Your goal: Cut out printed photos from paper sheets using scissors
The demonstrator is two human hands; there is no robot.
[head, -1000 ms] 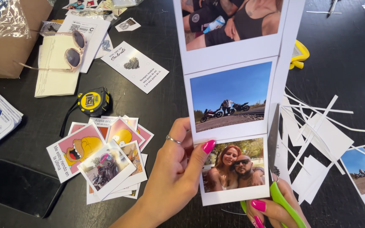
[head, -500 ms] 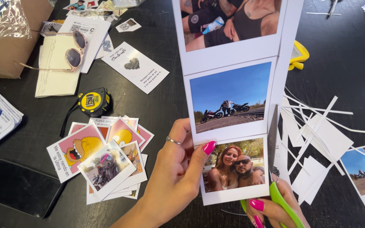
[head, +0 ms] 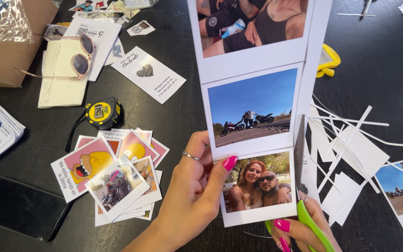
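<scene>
Left hand pinching the photo strip up by its left edge, probably so the right hand, curled round green scissors just below it, can trim.

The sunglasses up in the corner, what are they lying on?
The sunglasses lie on a cream folded paper, with one lens over a white printed sheet. The part of the paper beneath the lenses is covered, so any marks there are hidden.
</scene>
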